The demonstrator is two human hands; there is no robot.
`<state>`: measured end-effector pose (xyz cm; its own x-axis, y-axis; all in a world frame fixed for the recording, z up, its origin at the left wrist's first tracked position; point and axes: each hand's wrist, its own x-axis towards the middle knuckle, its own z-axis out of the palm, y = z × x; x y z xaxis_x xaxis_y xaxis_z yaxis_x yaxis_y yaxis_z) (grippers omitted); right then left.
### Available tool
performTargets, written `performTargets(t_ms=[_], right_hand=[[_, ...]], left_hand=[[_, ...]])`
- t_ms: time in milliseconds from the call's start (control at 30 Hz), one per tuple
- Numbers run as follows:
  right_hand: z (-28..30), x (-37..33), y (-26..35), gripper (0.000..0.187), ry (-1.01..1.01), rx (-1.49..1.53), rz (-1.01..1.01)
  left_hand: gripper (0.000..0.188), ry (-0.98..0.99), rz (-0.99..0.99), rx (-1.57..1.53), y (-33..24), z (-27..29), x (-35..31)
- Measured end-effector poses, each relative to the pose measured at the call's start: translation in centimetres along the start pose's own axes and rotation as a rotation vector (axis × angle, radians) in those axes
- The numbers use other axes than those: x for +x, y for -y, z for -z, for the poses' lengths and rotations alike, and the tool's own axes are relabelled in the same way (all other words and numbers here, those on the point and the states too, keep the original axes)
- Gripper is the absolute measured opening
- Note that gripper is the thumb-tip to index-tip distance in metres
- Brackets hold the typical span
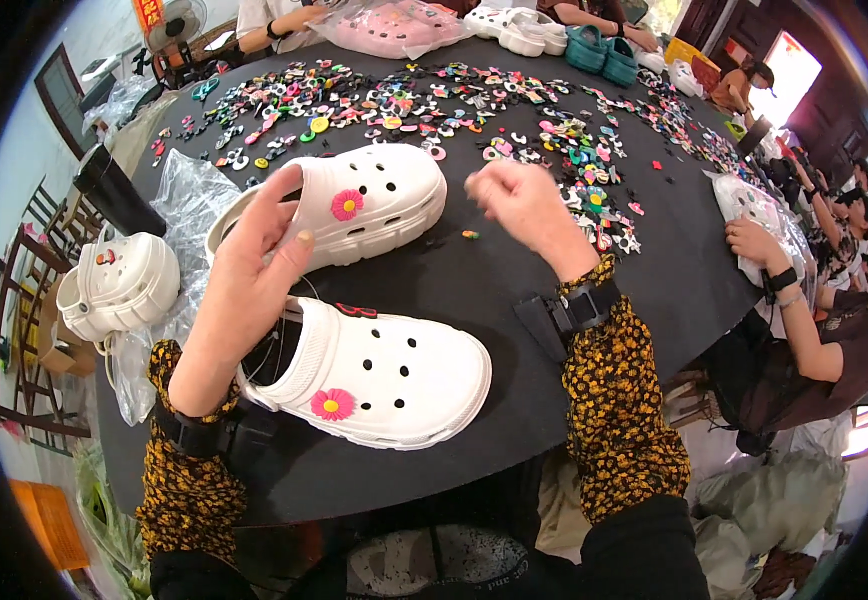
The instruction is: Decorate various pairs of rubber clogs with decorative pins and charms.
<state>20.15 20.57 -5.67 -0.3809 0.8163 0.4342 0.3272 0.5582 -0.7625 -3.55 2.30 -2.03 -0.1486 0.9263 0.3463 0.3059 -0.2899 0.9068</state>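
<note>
Two white clogs with round holes lie on the black table before me. The near clog (404, 375) carries a pink flower charm (333, 404) and a red charm (357, 311) on its far side. On the far clog (384, 205) sits another pink flower charm (348, 205). My left hand (254, 265) grips the far clog by its opening, fingertips partly hidden inside and thumb along the outer side. Right of that clog's toe, my right hand (529, 210) is raised with curled fingers; what they hold, if anything, cannot be made out. A tiny orange and green piece (470, 235) lies between.
Many colourful shoe charms (384, 105) spread across the table's far half. A third white clog (119, 285), clear plastic (189, 205) and a black bottle (119, 190) stand at left. Other people sit around; a co-worker's hand (754, 243) rests on a bagged pair at right.
</note>
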Motion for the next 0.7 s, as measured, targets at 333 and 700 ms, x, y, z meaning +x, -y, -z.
performTargets(t_ms=[333, 700], right_hand=[[-1.7, -1.7, 2.3, 0.029, 0.581, -0.400, 0.310], [-1.0, -1.1, 1.1, 0.016, 0.502, -0.304, 0.167]], left_hand=[[0.023, 0.055, -0.098, 0.388, -1.0, 0.5, 0.0], [0.024, 0.120, -0.060, 0.425, -0.8, 0.8, 0.0]])
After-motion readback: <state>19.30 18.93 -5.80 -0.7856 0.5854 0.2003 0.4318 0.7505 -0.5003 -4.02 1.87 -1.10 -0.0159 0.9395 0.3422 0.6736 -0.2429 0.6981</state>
